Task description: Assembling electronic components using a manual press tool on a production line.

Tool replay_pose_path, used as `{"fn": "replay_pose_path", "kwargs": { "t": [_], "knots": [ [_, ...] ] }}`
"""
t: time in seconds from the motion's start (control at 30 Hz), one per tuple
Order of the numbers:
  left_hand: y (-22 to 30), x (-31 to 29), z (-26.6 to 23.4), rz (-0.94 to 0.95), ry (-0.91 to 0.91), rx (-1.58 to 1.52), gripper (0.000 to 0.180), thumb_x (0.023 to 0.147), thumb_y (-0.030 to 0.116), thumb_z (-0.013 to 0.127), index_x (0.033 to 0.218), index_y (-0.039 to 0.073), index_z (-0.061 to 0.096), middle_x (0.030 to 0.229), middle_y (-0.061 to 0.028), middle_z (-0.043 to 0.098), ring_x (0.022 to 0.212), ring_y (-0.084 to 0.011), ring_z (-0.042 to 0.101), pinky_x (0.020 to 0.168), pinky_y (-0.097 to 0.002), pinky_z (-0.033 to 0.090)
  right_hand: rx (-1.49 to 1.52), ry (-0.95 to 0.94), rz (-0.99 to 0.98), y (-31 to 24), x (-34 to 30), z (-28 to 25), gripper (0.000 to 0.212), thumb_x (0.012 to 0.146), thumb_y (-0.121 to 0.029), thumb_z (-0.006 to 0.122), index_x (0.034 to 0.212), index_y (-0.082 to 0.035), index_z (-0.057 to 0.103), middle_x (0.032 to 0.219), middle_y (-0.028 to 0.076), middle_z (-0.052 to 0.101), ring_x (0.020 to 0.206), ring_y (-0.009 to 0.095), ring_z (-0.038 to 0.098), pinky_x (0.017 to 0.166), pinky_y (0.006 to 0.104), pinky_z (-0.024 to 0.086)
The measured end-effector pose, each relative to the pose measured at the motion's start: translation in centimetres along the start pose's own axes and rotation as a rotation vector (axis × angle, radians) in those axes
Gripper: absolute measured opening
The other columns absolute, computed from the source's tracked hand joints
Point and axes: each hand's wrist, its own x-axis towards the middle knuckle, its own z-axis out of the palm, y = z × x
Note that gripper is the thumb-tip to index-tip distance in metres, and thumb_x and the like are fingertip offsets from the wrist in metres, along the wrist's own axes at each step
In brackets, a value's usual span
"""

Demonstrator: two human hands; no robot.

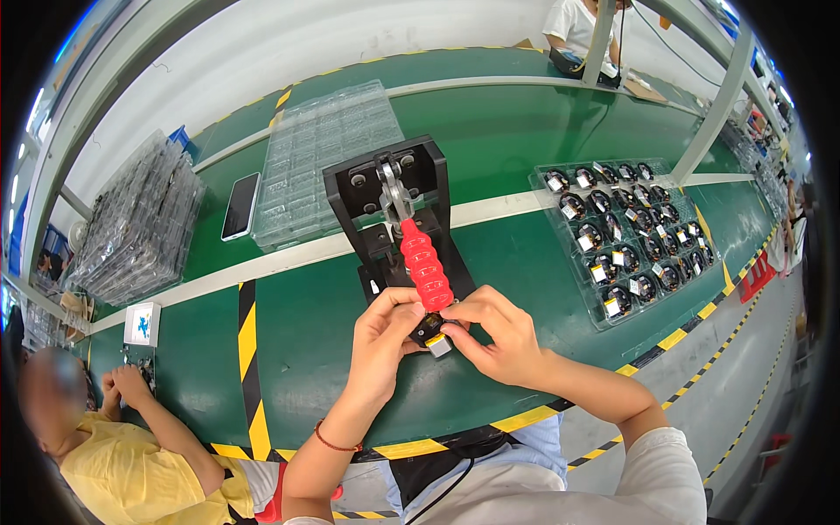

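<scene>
A black toggle-clamp fixture stands on the green bench in front of me, its red ribbed handle slanting down toward me. Just under the handle's tip is a small round black electronic part with a silver-and-white block on its near side. My left hand pinches this part from the left, thumb and forefinger closed. From the right, my right hand grips it too, with thumb and forefinger at its edge. The fingers partly hide the part, and I cannot tell how it sits in the fixture.
To the right lies a clear tray of similar round parts. Stacked clear trays and a phone stand behind left, with another tray pile farther left. A co-worker in yellow sits at left; another person is across the bench.
</scene>
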Motion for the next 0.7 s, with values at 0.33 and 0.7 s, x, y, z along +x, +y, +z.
{"fn": "replay_pose_path", "kwargs": {
  "t": [0.33,0.7],
  "knots": [
    [-1.3,-0.1,0.7,0.280,0.001,0.122,0.021,0.089,-0.004,0.058,0.110,-0.002,0.057,0.101,-0.0073,0.066,0.089,-0.0078,0.061,0.073,-0.0207,0.050,-0.001,-0.026,0.008,0.0,-0.1,0.0,0.026,0.073,0.006,0.070,0.097,-0.002,0.063,0.080,0.007,0.060,0.060,0.013,0.057,0.051,0.0248,0.047],
    [-1.4,-0.6,1.3,0.329,0.033,0.230,0.022,0.088,-0.004,0.058,0.110,-0.004,0.058,0.104,-0.0093,0.067,0.091,-0.0097,0.062,0.078,-0.0226,0.050,0.015,-0.022,0.016,0.0,0.2,-0.1,0.023,0.072,0.007,0.067,0.093,-0.002,0.062,0.078,0.005,0.059,0.059,0.013,0.056,0.050,0.0242,0.047]
  ]
}}
